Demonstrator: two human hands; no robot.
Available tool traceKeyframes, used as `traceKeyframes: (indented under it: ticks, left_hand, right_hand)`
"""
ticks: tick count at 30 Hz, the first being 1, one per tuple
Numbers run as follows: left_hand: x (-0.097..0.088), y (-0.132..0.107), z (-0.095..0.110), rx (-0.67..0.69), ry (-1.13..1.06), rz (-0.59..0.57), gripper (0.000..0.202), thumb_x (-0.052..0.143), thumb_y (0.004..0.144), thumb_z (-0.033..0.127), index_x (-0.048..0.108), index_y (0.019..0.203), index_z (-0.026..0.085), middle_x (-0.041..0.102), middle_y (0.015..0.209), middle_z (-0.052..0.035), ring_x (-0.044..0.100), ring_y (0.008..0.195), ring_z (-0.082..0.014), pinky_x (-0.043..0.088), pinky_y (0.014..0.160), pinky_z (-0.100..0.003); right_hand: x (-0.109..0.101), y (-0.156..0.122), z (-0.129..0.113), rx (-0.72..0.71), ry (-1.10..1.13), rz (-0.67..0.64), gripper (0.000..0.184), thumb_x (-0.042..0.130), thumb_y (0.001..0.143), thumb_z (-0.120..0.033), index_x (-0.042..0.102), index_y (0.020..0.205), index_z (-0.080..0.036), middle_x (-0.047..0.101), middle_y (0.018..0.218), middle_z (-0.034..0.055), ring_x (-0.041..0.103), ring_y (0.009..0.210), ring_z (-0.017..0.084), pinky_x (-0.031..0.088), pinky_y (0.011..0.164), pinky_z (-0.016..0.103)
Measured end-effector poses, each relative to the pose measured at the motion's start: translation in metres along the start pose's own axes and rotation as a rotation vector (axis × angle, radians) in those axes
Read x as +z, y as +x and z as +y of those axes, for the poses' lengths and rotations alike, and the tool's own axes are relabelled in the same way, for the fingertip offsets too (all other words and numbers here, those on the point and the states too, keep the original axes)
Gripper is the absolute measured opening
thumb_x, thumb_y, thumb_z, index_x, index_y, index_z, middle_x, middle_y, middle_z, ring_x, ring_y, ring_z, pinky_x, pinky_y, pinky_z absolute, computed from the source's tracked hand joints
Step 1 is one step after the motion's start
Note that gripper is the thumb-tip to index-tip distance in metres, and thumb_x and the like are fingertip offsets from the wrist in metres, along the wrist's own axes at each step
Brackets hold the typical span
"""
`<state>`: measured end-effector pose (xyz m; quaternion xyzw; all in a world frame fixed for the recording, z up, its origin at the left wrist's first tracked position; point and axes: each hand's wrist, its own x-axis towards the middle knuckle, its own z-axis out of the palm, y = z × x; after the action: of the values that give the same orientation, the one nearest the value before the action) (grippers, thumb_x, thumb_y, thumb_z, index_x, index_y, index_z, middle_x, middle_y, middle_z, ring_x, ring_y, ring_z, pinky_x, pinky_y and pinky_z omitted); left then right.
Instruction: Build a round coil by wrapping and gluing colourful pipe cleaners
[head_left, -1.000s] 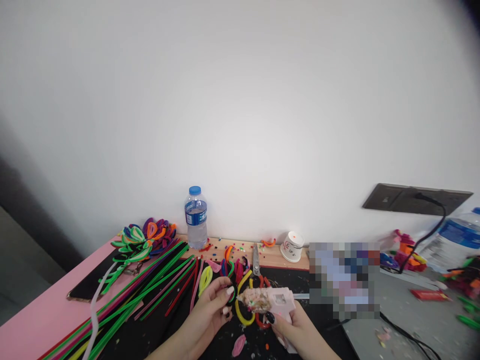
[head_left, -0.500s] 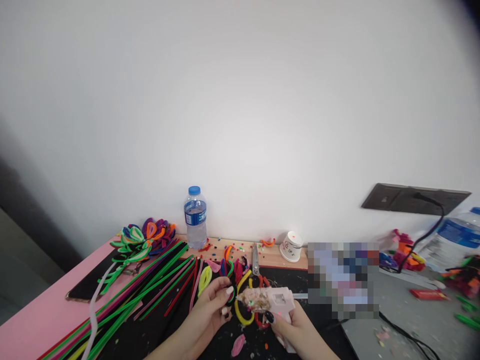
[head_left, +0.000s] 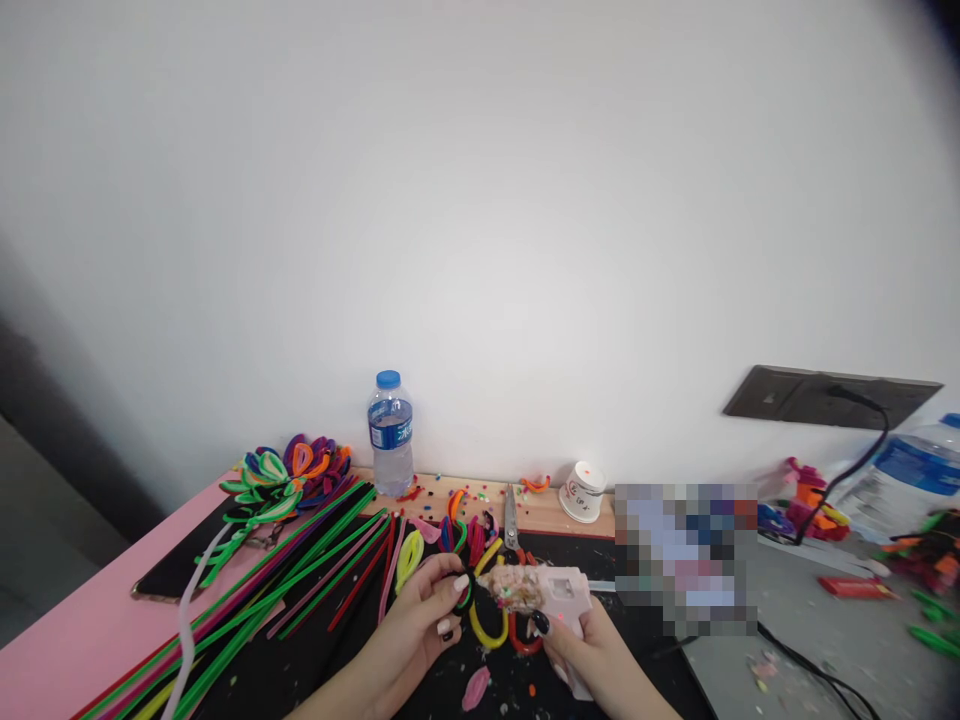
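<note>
My right hand (head_left: 566,640) is closed around the grip of a pale pink hot glue gun (head_left: 564,592), whose glue-crusted nozzle points left. In my left hand (head_left: 429,610) a small black and green pipe-cleaner loop (head_left: 466,592) is pinched between thumb and fingers. The nozzle tip is right beside that loop; whether they touch I cannot tell. Behind the glue gun lie yellow-handled and red-handled scissors, their yellow handle (head_left: 491,640) and red handle (head_left: 523,645) partly covered. A pink pipe-cleaner petal (head_left: 475,689) rests on the black mat in front.
Long pipe cleaners (head_left: 300,570) spread over the left side, beside a pipe-cleaner flower (head_left: 277,475). At the wall stand a water bottle (head_left: 391,440) and an upturned paper cup (head_left: 583,492). A blurred-out rectangle (head_left: 686,560) and a black cable (head_left: 806,668) are at right.
The glue gun has tipped slightly, its body a little higher, with the nozzle close to the loop. My left hand has shifted only slightly, still pinching the loop.
</note>
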<state>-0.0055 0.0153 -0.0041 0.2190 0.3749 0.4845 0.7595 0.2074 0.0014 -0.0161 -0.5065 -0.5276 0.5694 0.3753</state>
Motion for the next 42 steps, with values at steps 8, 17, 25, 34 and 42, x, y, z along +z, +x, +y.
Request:
traceKeyframes:
  ticks: [8,17,25,34,42]
  left_hand:
    - [0.001,-0.001,0.001,0.005,-0.015,0.023,0.037,0.086,0.056,0.030,0.061,0.080,0.019,0.047,0.067,0.0088,0.032,0.042,0.0014,0.028,0.049,-0.019]
    - [-0.002,0.001,-0.001,-0.006,-0.047,0.020,0.037,0.086,0.056,0.030,0.062,0.082,0.019,0.046,0.065,0.0091,0.033,0.043,0.0015,0.029,0.049,-0.017]
    - [-0.003,0.003,-0.002,-0.002,-0.059,0.016,0.036,0.085,0.058,0.028,0.060,0.082,0.019,0.046,0.066,0.0095,0.034,0.042,0.0020,0.028,0.048,-0.017]
    - [-0.003,0.003,-0.002,-0.008,-0.049,0.016,0.038,0.086,0.056,0.030,0.061,0.082,0.019,0.045,0.066,0.0092,0.034,0.043,0.0017,0.029,0.049,-0.017]
    - [-0.004,0.002,-0.001,-0.007,-0.033,-0.019,0.035,0.085,0.058,0.028,0.061,0.082,0.019,0.047,0.067,0.0088,0.033,0.043,0.0017,0.029,0.050,-0.017]
  right_hand:
    - [0.000,0.000,0.003,0.015,0.024,0.014,0.053,0.064,0.064,-0.062,0.054,0.087,-0.016,0.039,0.046,-0.0099,0.028,0.040,0.007,0.023,0.041,0.020]
    - [0.000,-0.001,0.009,0.041,0.014,0.010,0.054,0.064,0.063,-0.060,0.051,0.093,-0.017,0.037,0.044,-0.0116,0.028,0.038,0.006,0.020,0.039,0.021]
    - [-0.002,-0.001,0.022,0.056,0.039,0.055,0.056,0.067,0.061,-0.061,0.050,0.091,-0.017,0.040,0.046,-0.0113,0.030,0.038,0.006,0.023,0.039,0.020]
    - [0.000,-0.001,0.011,0.051,0.012,0.021,0.048,0.064,0.067,-0.053,0.051,0.094,-0.015,0.039,0.046,-0.0110,0.029,0.038,0.006,0.022,0.039,0.020]
    - [0.000,0.002,0.015,0.037,0.045,0.060,0.048,0.063,0.065,-0.058,0.050,0.085,-0.017,0.038,0.044,-0.0111,0.028,0.039,0.006,0.022,0.040,0.020]
